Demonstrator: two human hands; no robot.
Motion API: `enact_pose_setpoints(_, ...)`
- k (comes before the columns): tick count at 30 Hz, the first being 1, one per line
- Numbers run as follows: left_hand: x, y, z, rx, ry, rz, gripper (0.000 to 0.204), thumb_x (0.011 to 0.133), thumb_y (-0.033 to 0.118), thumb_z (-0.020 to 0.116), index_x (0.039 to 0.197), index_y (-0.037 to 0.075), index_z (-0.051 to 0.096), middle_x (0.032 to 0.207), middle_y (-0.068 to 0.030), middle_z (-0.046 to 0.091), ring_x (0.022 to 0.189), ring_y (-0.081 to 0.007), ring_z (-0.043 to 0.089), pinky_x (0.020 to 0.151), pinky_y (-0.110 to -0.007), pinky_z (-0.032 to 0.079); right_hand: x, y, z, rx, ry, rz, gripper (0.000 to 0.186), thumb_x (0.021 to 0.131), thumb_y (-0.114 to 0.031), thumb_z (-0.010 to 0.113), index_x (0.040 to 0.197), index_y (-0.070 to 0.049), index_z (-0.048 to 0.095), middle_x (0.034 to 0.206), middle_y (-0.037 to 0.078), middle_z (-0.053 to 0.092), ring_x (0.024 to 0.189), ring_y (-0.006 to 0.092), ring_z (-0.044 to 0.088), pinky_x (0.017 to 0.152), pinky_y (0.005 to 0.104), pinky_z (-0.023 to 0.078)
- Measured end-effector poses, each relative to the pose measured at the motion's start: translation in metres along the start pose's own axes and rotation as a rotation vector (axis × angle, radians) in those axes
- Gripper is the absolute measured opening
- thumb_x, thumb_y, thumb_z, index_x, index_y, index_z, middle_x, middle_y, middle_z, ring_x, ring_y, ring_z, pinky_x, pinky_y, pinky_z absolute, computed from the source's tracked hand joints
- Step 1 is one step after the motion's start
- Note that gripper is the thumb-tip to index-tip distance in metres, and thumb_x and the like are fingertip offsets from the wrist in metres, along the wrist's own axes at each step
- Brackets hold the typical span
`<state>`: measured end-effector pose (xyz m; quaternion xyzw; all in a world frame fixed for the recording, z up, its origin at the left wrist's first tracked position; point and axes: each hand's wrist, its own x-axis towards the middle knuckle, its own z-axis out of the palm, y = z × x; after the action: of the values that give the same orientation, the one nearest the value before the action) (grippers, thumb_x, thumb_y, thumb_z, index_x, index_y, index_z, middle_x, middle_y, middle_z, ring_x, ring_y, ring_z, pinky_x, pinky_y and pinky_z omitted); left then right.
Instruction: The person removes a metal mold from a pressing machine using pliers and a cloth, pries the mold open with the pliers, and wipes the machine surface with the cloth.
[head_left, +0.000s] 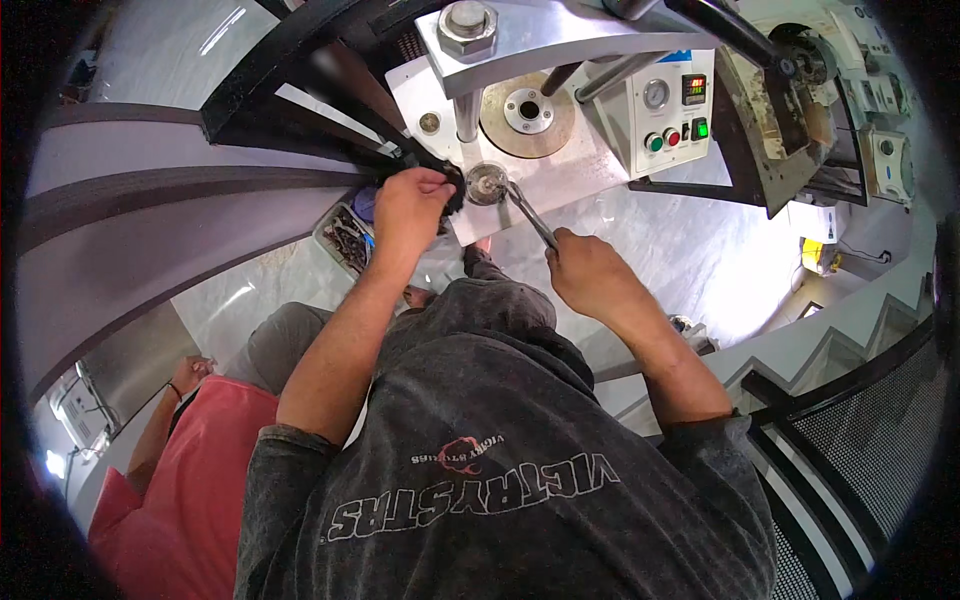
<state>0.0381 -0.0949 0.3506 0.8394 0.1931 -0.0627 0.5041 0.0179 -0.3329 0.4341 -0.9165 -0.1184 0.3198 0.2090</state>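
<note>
A pale marbled floor (pixel 640 225) is seen beneath the work, with a co-worker in a red shirt (pixel 205 485) placed at the person's left. A press-like machine is fronted by a white surface (pixel 600 165), above which a thick metal plate (pixel 570 45) is carried on columns. A control panel (pixel 672 110) is fitted with a gauge and coloured buttons. On the surface a brownish disc (pixel 545 146) is set around a bright hub. The right hand (pixel 592 272) is closed around a metal tool (pixel 532 216), whose far end is brought against the small round piece (pixel 487 184). This piece is set near the surface's front edge; its rim is grey, its middle paler, rough and blotched. The left hand's (pixel 405 212) fingers are curled nearly together beside a dark, ragged object (pixel 456 190); whether it is gripped cannot be told.
</note>
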Motion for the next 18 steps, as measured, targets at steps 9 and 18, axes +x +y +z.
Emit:
enact_pose_setpoints(9,0.003,-0.006,0.001,-0.019,-0.082,-0.091,0.023,0.079,0.012,0.074,0.095,-0.004,0.071,0.075,-0.0088,0.070,0.063,-0.0118,0.062,0.061,-0.027,0.049,-0.001,0.007,0.004,0.009,0.023,0.032,0.021,0.091,-0.016,0.050,0.093,0.005,0.055,0.077,0.030,0.062,0.079,0.0476,0.061,0.074,0.0552,0.047)
enact_pose_setpoints(18,0.013,-0.004,0.005,-0.314,-0.216,-0.349,0.019,0.079,0.010,0.072,0.093,-0.003,0.071,0.077,-0.0088,0.070,0.066,-0.0158,0.064,0.063,-0.028,0.050,0.011,0.002,0.014,0.024,0.066,-0.052,0.021,0.089,-0.015,0.051,0.087,0.006,0.055,0.076,0.030,0.062,0.075,0.0480,0.061,0.071,0.0546,0.048)
